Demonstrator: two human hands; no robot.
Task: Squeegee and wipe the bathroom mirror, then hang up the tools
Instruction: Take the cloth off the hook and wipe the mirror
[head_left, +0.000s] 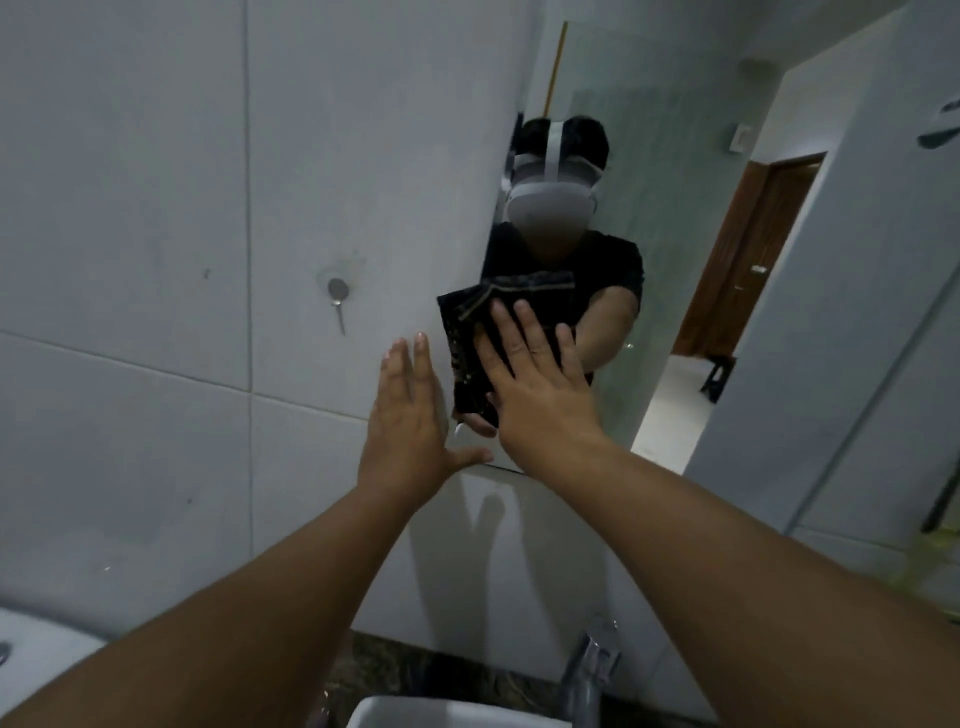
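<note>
Looking at big mirror (675, 218) on tiled wall (130, 208). Glass reaching down near sink (441, 714) and tap (589, 670).

Wiping going on now, I think, low at left edge of mirror. Can't tell if squeegee part done; not seeing squeegee anywhere.

Right hand (535, 379) lying flat, fingers spread, pressing dark cloth (467, 332) on glass.

Left hand (410, 415) lying open and flat on wall just beside mirror edge, holding nothing.

Hook (338, 296) on wall sitting empty. Hanging up tools not done yet.
</note>
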